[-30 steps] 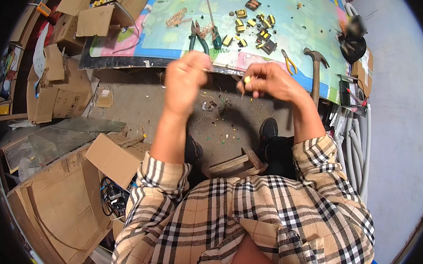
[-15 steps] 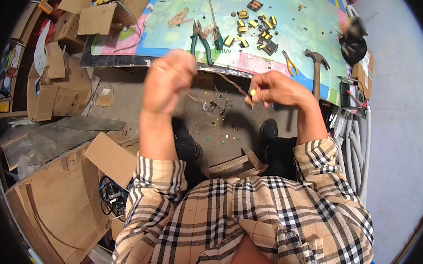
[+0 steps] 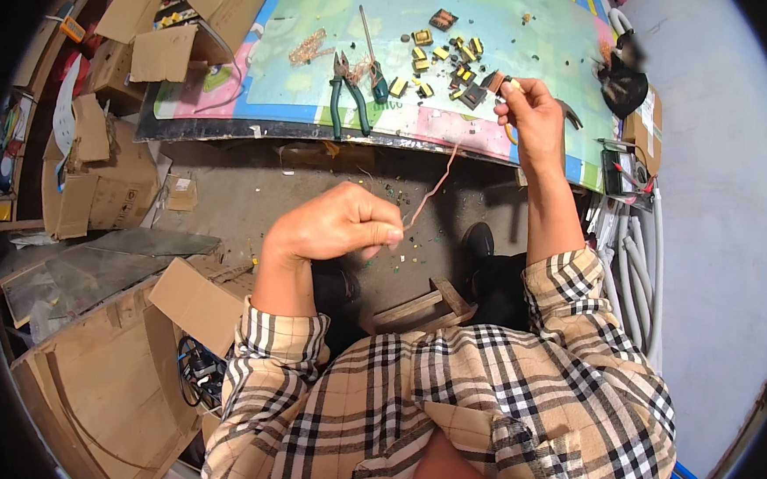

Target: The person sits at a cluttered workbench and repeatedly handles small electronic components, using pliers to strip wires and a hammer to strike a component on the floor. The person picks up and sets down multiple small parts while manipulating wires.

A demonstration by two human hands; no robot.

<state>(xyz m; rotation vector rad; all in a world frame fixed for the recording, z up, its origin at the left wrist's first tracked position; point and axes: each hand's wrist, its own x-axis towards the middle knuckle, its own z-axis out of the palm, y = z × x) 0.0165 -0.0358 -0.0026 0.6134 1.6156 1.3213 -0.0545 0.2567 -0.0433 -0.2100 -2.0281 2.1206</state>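
Note:
My left hand (image 3: pixel 336 221), low over the gap before the table, pinches a thin copper-coloured wire (image 3: pixel 432 190) that slants upward toward the table's edge. My right hand (image 3: pixel 531 117), raised over the table (image 3: pixel 261 83), has fingers closed on a small coil part (image 3: pixel 498 82) with copper and yellow on it. Just left of it lies a scattered group of several small yellow-and-black components (image 3: pixel 422 37). Farther left are green-handled pliers (image 3: pixel 339 105), a green-handled screwdriver (image 3: pixel 378 85) and a copper wire tangle (image 3: pixel 307 50). My right hand partly hides the hammer (image 3: pixel 571 115) and yellow-handled pliers (image 3: pixel 512 135).
Cardboard boxes (image 3: pixel 162 55) crowd the left side, with more (image 3: pixel 191 291) beside my legs. A wooden frame (image 3: pixel 410 307) lies between my feet. Grey tubes (image 3: pixel 636 281) stand along the right wall (image 3: pixel 725 260). A black object (image 3: pixel 623 87) sits at the table's right.
My right hand has risen up and rightward over the table with the small part. My left hand has dropped down and right, the wire now stretching up from it.

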